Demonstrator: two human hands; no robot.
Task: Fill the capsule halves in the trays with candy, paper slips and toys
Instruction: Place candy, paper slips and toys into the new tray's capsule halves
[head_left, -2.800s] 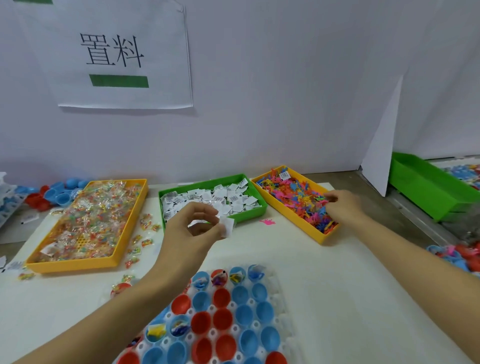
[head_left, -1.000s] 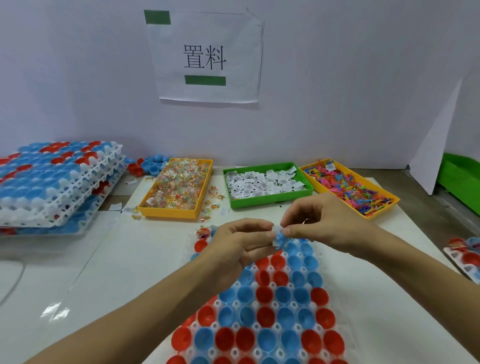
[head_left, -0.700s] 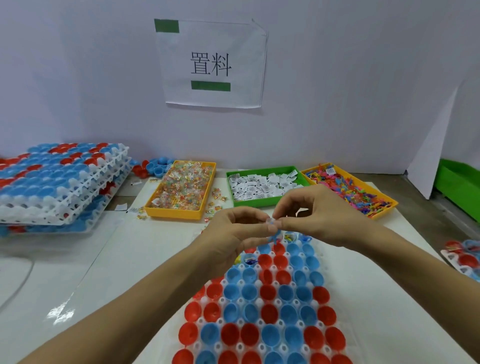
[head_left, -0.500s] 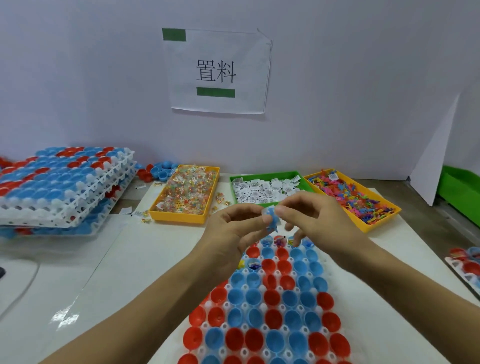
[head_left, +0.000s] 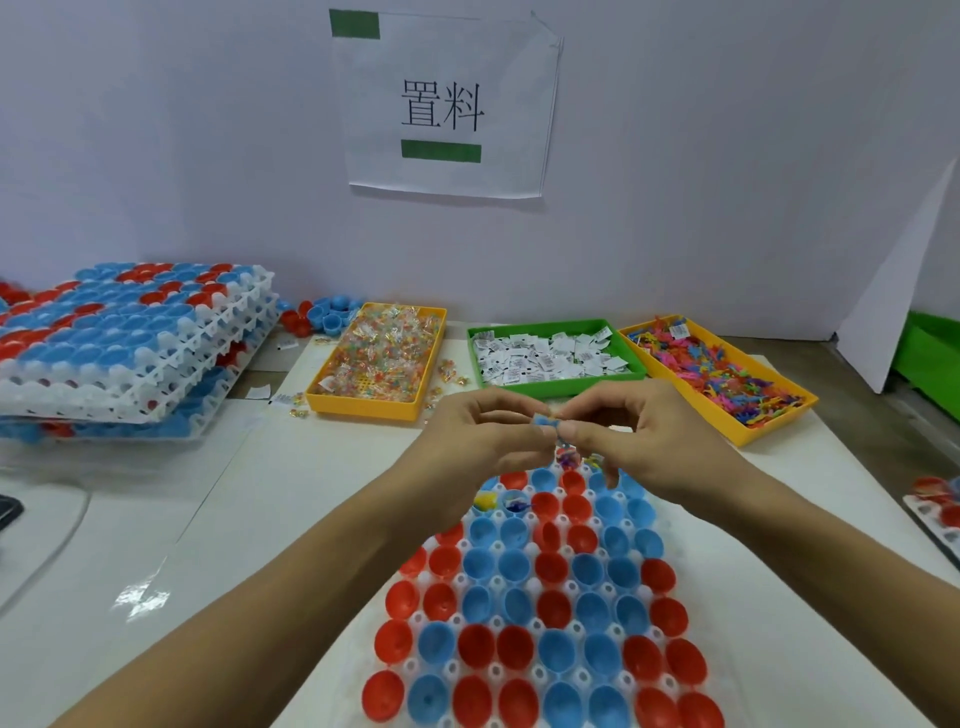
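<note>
A white tray (head_left: 493, 587) of red and blue capsule halves lies on the table in front of me. A few halves in its far rows hold small items; the near ones look bare. Above its far end my left hand (head_left: 478, 441) and my right hand (head_left: 639, 436) meet, both pinching a small blue piece (head_left: 545, 420) between fingertips. Behind them stand a yellow bin of wrapped candy (head_left: 379, 358), a green bin of white paper slips (head_left: 550, 356) and a yellow bin of colourful toys (head_left: 717, 369).
A stack of trays (head_left: 124, 338) filled with capsule halves sits at the left. Loose capsule halves (head_left: 322, 314) lie behind it by the wall. A green crate (head_left: 930, 358) stands at the far right, and another tray's corner (head_left: 935, 504) shows at the right edge.
My right hand came back from the toy bin and met my left hand over the tray. Both hands rose slightly while working the small blue piece; my view pulled back.
</note>
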